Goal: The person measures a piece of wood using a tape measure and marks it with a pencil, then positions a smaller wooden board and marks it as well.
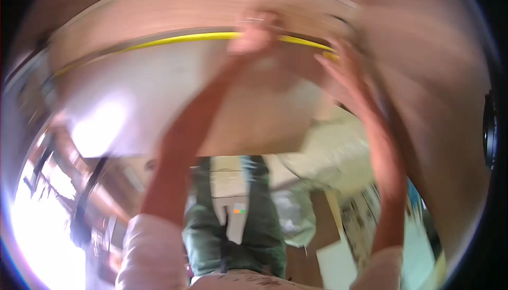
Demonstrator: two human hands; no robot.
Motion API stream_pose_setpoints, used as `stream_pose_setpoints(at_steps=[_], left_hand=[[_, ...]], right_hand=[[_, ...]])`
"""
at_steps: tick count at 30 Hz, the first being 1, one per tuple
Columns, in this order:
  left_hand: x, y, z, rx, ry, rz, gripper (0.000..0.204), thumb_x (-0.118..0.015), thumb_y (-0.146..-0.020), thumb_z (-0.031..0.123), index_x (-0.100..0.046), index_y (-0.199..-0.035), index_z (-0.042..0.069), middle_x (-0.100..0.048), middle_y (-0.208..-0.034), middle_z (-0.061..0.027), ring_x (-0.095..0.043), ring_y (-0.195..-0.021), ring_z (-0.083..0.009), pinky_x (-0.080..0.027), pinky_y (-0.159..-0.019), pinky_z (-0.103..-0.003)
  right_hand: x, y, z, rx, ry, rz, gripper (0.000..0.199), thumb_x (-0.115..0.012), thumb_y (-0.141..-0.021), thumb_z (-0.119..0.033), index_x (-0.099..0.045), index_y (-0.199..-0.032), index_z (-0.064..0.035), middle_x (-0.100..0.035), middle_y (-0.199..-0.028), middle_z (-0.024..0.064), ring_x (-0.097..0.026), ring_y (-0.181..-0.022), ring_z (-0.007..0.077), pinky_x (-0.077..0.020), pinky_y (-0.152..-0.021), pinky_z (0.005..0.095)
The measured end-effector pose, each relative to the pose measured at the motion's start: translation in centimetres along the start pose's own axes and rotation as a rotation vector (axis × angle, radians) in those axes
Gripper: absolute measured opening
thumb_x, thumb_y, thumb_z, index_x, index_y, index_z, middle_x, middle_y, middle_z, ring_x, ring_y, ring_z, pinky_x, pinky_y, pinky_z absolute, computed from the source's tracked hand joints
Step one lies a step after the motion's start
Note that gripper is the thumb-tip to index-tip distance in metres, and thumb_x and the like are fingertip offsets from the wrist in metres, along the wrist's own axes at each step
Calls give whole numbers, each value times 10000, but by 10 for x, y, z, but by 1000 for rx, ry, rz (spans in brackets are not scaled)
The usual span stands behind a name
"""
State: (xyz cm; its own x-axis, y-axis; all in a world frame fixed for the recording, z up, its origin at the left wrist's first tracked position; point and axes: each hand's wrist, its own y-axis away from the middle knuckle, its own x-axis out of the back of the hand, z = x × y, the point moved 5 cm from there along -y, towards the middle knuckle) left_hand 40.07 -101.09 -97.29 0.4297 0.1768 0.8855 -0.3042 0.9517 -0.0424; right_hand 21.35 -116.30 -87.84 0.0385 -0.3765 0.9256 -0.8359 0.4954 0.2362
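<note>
A long yellow strip (185, 38), which looks like a measuring tape, runs along the far edge of a pale, glossy board (143, 99). My left hand (255, 34) lies over the strip near the middle of that edge. Motion smears its fingers, so their grip does not show. Farther right, my right hand (346, 73) is at the strip's right end. Its fingers are stretched out and its thumb stands apart, with the yellow end between them. The board's near edge lies above my legs.
A brown wooden panel (444, 88) rises along the right. A wrapped, pale bundle (338, 147) lies below the board's right side. Near my legs are a clear plastic bag (294, 213) and a white sheet (337, 266). Bright light washes out the lower left.
</note>
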Motion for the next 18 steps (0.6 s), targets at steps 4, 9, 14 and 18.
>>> stream_pose_setpoints(at_steps=[4,9,14,18], left_hand=[[8,1,3,-55,-159,-53,249,-504,-876,246,-521,-1106,152,-510,-1188,-68,-450,-1228,-236,-193,-1182,-566],[47,13,3,-106,170,96,236,-679,-826,312,-688,-973,128,-550,-1171,-65,-455,-1263,-242,-166,-1189,-573],[135,82,-151,-47,-754,246,404,-617,-866,159,-497,-1238,60,-579,-1168,-140,-582,-1084,-267,-476,-879,-471],[279,233,-377,665,50,566,375,-701,-826,240,-622,-1162,95,-637,-1096,-115,-585,-1058,-339,-480,-886,-461]], right_hand=[[-15,11,0,14,169,9,496,-679,-875,-177,-499,-1330,-94,-515,-1312,215,-486,-1217,416,-423,-1005,489],[-29,19,10,-65,125,-108,447,-597,-928,-169,-466,-1350,-100,-455,-1323,206,-461,-1205,431,-422,-976,514],[-20,26,4,9,135,4,423,-570,-951,-188,-485,-1359,-110,-474,-1312,211,-457,-1218,421,-410,-994,504],[-23,22,4,-37,109,20,415,-556,-966,-202,-493,-1367,-115,-491,-1318,195,-449,-1225,407,-393,-1010,506]])
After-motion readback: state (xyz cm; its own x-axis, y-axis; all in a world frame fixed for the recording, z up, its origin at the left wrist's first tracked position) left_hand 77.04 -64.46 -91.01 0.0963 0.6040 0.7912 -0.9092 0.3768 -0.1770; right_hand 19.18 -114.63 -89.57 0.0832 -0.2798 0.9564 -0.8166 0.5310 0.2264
